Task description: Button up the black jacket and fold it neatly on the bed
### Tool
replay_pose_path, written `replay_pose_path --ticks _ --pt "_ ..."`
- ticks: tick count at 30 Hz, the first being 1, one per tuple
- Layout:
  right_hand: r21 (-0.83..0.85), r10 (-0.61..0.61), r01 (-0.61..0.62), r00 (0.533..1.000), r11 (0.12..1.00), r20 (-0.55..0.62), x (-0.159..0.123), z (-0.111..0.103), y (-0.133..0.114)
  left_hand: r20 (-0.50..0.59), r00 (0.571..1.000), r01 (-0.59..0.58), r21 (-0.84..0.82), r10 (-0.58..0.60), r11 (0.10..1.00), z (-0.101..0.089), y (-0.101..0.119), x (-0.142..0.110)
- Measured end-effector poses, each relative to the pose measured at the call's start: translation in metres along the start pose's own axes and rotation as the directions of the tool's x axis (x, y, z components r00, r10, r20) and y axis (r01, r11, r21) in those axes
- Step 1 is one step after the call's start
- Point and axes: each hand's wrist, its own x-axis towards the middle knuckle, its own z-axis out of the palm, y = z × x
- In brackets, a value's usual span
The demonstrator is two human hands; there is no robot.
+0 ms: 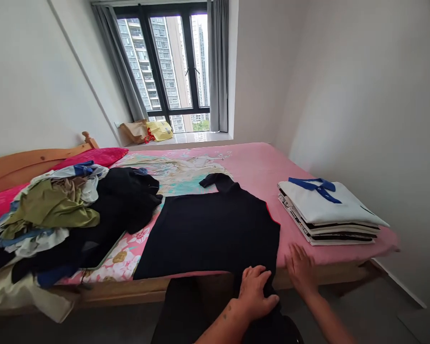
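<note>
A black short-sleeved shirt (215, 229) with a red line at the neck edge lies spread flat on the bed, one sleeve pointing to the far side. My left hand (256, 292) rests on the shirt's near shoulder and sleeve part at the bed's front edge, fingers apart and thumb out. To its right, my right hand (301, 268) is open over the pink sheet, beside the shirt and touching no garment. Just beyond that hand sits a stack of folded clothes (329, 210), topped by a white shirt with a blue collar.
A large heap of loose clothes (57, 205) covers the bed's left side, some hanging over the front edge. Behind it are a pink pillow (107, 155) and a wooden headboard (32, 156). A paper bag (135, 131) and a yellow bag (160, 130) stand on the windowsill.
</note>
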Motion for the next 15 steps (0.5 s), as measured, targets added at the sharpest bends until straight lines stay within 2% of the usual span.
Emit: replay_pose_path --ticks 2,3,4,5,7,9,15 --pt "0.228 0.076 -0.063 0.996 0.972 -0.048 -0.049 0.005 -0.001 0.055 0.998 -0.017 -0.022 0.018 1.000 0.012 -0.008 -0.021" --pt "0.352 0.160 -0.150 0.987 0.924 0.000 -0.074 0.008 -0.002 0.100 0.994 -0.030 -0.027 0.033 0.999 0.017 -0.013 -0.032" --pt "0.456 0.240 -0.260 0.965 0.851 0.103 -0.097 0.011 -0.005 0.148 0.988 -0.044 -0.031 0.048 0.999 0.021 -0.018 -0.044" --pt "0.525 0.264 -0.341 0.940 0.780 0.218 -0.116 0.013 -0.007 0.187 0.981 -0.053 -0.036 0.059 0.998 0.024 -0.022 -0.055" --pt "0.583 0.216 -0.410 0.902 0.701 0.375 -0.139 0.015 -0.012 0.233 0.970 -0.057 -0.044 0.066 0.997 0.025 -0.029 -0.072" --pt "0.599 0.157 -0.404 0.893 0.691 0.421 -0.142 0.014 -0.014 0.231 0.972 -0.037 -0.050 0.048 0.998 0.025 -0.033 -0.084" --pt "0.543 0.119 -0.391 0.876 0.743 0.468 -0.113 0.013 -0.023 0.230 0.969 0.097 -0.022 -0.089 0.995 0.028 -0.042 -0.093"
